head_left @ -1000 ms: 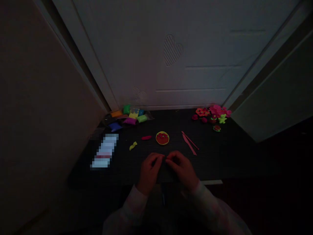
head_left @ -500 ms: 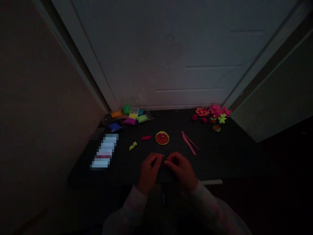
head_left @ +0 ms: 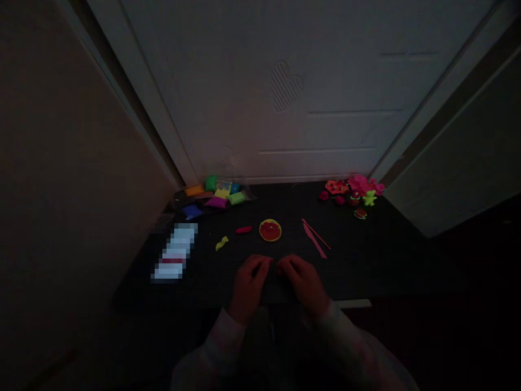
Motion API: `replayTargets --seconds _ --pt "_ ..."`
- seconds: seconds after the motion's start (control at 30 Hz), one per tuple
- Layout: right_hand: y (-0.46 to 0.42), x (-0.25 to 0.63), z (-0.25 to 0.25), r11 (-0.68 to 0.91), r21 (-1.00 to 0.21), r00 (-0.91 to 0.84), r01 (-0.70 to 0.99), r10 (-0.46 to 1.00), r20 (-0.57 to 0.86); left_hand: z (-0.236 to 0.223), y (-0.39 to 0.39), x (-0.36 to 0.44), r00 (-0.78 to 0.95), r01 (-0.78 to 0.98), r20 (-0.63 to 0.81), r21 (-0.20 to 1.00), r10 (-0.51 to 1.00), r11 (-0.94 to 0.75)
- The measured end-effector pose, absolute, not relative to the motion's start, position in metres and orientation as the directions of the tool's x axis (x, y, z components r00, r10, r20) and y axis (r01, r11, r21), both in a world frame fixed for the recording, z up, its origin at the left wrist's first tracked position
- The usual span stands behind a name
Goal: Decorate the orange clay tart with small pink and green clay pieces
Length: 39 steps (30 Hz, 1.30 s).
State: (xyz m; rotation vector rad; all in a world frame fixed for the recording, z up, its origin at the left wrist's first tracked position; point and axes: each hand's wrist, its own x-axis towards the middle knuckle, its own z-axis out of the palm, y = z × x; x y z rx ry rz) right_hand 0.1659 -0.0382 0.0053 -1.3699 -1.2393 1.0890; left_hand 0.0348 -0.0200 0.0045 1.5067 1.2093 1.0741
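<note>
My left hand [head_left: 250,285] is closed in a pinch near the table's front edge. Any small piece between its fingertips is too dark to make out. Just to its right, my right hand [head_left: 303,282] also has its fingers curled together, and their contents are hidden. A small gap separates the two hands. Beyond them lies a round clay piece [head_left: 269,234], reddish-brown with a yellow rim and red bits on top. A red clay roll [head_left: 243,230] and a twisted yellow piece [head_left: 222,243] rest to its left. On the right are a pink plastic knife [head_left: 314,240] and a thin pink stick [head_left: 318,234].
Several coloured clay packets [head_left: 215,202] are heaped at the back left of the dark table [head_left: 366,266]. A blurred-out bright panel [head_left: 175,252] lies at left. Small clay figures [head_left: 355,196] cluster at the back right. A white panel with hearts [head_left: 260,125] rises behind.
My right hand's fingers have curled in more, and its fingertips have drawn slightly away from my left hand. The left hand and the things on the table look the same.
</note>
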Motion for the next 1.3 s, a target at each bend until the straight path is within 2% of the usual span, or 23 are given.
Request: replayTargets --seconds 0.17,0.43,0.73,0.9,1.0,1.2,1.3 --pt "-0.0379 0.1651 -0.0012 -0.023 -0.990 0.103 0.137 0.995 -0.009 0.0062 -0.0210 0.0351 0.138 0.208 0.091 0.971 0.986 -0.119" --pt "-0.0348 0.1669 0.0002 0.077 -0.988 0.054 0.137 0.995 0.085 0.0049 -0.0203 0.0345 0.138 0.200 0.088 0.973 0.987 -0.115" --pt "-0.0377 0.1656 -0.0006 0.033 -0.985 0.115 0.170 0.992 0.053 0.0056 -0.0200 0.0344 0.126 0.180 0.054 0.981 0.991 -0.077" --pt "-0.0371 0.1653 -0.0043 0.070 -0.978 0.128 0.198 0.987 0.096 0.0073 -0.0201 0.0346 0.116 0.142 0.020 0.989 0.993 -0.037" --pt "-0.0362 0.1663 -0.0042 0.134 -0.965 0.092 0.227 0.983 0.158 0.0071 -0.0180 0.0348 0.152 0.092 -0.029 0.996 0.988 0.015" --pt "-0.0368 0.1679 -0.0051 0.227 -0.913 0.041 0.339 0.966 0.255 0.0035 -0.0124 0.0359 0.332 -0.081 -0.180 0.973 0.926 0.218" --pt "-0.0369 0.1699 -0.0044 0.282 -0.870 0.010 0.405 0.950 0.313 0.0027 -0.0113 0.0362 0.349 -0.174 -0.212 0.942 0.913 0.286"
